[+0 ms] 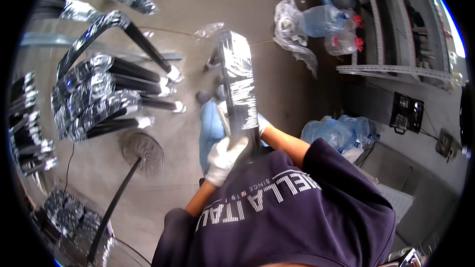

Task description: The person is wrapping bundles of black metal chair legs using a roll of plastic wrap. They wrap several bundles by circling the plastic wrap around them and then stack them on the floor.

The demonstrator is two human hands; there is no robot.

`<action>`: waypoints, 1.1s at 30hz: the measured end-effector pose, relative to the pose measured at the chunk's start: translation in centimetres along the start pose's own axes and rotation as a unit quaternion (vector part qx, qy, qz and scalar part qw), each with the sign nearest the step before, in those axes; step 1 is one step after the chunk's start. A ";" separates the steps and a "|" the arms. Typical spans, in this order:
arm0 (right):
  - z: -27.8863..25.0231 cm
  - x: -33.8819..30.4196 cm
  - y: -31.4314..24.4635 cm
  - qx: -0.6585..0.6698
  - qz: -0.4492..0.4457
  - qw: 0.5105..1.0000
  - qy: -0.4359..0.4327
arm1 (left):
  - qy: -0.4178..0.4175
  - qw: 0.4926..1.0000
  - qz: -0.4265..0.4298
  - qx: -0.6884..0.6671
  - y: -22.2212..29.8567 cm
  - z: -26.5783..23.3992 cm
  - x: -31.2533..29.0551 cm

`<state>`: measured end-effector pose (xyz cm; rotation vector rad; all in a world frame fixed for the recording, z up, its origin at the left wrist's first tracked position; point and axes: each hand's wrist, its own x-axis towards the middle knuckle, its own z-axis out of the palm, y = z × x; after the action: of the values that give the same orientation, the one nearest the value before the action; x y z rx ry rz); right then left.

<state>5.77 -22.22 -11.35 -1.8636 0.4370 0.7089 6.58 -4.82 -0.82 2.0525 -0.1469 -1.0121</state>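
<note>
A long black bar (238, 84), partly wrapped in shiny clear film, stands lengthwise in front of my body, its near end close to my shirt. My left hand (223, 158), in a white glove, is closed on its left side near that end. My right forearm reaches behind the bar from the right. Most of my right hand is hidden there; white glove fingers (224, 116) show at the bar's left edge, wrapped round it. The bar's underside is out of sight.
Several film-wrapped black bent frames (94, 94) stand at the left, near a round metal base (143, 154) with a black pole. Plastic bottles (324, 21) and crumpled film (289, 22) lie at the far right by metal shelving (396, 69). More blue bottles (339, 133) sit at the right.
</note>
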 end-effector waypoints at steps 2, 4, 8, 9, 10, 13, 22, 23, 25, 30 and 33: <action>2.8 0.1 0.8 0.051 -0.085 0.988 -0.117 | 0.133 0.979 -0.107 -0.109 -8.2 1.9 -0.5; 4.8 0.3 1.2 0.041 -0.136 0.971 -0.191 | 0.231 0.925 -0.123 -0.275 -11.0 2.5 0.2; 4.0 -0.5 1.8 -0.006 -0.217 0.934 -0.285 | 0.134 0.780 -0.086 -0.605 -15.6 6.2 0.0; 2.7 -0.4 2.5 -0.032 -0.230 0.931 -0.281 | 0.115 0.823 -0.105 -0.546 -9.4 3.6 -1.0; 1.3 -0.6 2.4 -0.067 -0.251 0.926 -0.273 | 0.163 0.857 -0.076 -0.482 -6.5 3.5 -2.6; -2.9 -2.8 -0.5 0.041 -0.143 0.963 -0.226 | 0.204 0.866 -0.005 -0.456 -1.4 2.3 -5.3; -9.6 -16.9 -11.2 0.348 -0.115 0.927 -0.081 | 0.183 0.963 0.134 -0.143 11.8 5.3 -6.3; -10.3 -17.2 -11.7 0.346 -0.116 0.927 -0.087 | 0.153 0.952 0.179 -0.195 12.0 5.4 -6.2; -10.2 -17.5 -9.7 0.417 -0.129 0.899 -0.040 | 0.155 0.920 0.112 -0.341 8.2 5.4 -4.2; -12.9 -16.8 -6.8 0.487 -0.038 0.870 -0.072 | -0.088 0.730 0.012 -0.677 5.8 6.9 0.9; -14.5 -11.8 0.6 0.537 0.021 0.831 -0.145 | -0.030 0.846 -0.042 -0.531 9.7 8.5 -0.8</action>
<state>0.38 -36.14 0.00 -0.6662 0.5242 0.5669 2.38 -16.13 3.76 1.0055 0.4051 -0.8981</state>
